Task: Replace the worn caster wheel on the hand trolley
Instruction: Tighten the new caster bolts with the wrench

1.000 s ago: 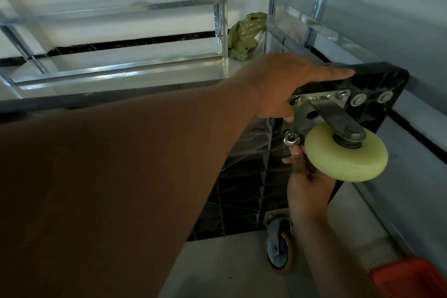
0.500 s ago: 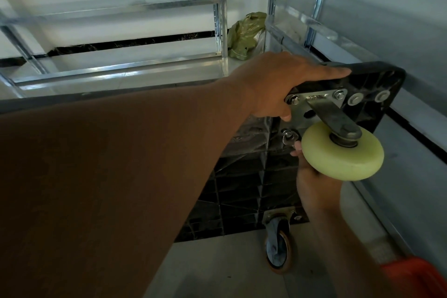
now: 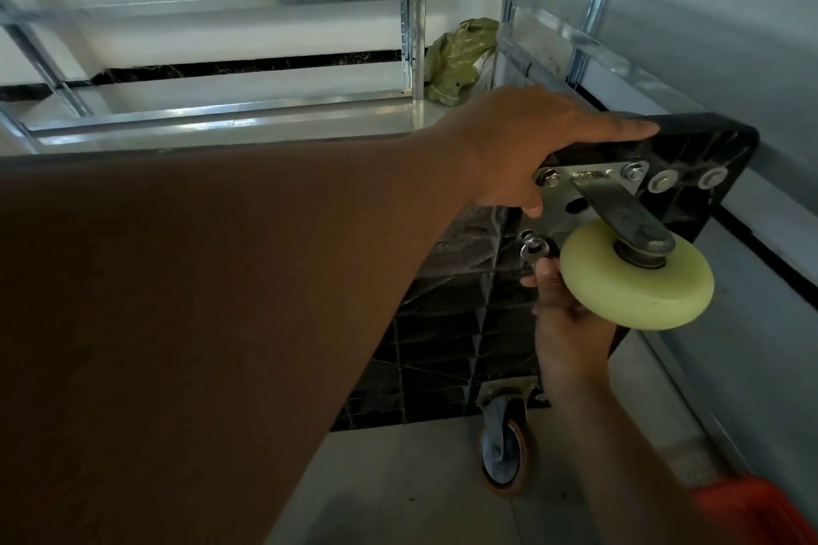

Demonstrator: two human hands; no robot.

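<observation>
The black plastic trolley deck [image 3: 708,146] stands on edge, its ribbed underside facing me. A pale yellow caster wheel [image 3: 637,279] on a metal bracket [image 3: 593,181] is bolted near its top corner. My left hand [image 3: 531,146] grips the deck's top edge beside the bracket, forefinger stretched along the rim. My right hand [image 3: 562,314] is below the wheel, partly hidden by it, and holds a small wrench [image 3: 533,250] whose ring end sits at the bracket's lower left bolt. A worn grey caster [image 3: 504,451] with an orange-brown rim hangs at the deck's lower edge.
Metal shelving [image 3: 411,13] stands behind and to the right of the trolley. A crumpled green bag [image 3: 456,58] lies in the corner on a shelf. An orange object [image 3: 770,513] shows at the bottom right. Pale floor tiles [image 3: 398,491] lie below.
My right hand with the wrench rose toward the bracket, then dropped back slightly, swinging the wrench a little at the lower left bolt. The left hand kept its grip on the deck.
</observation>
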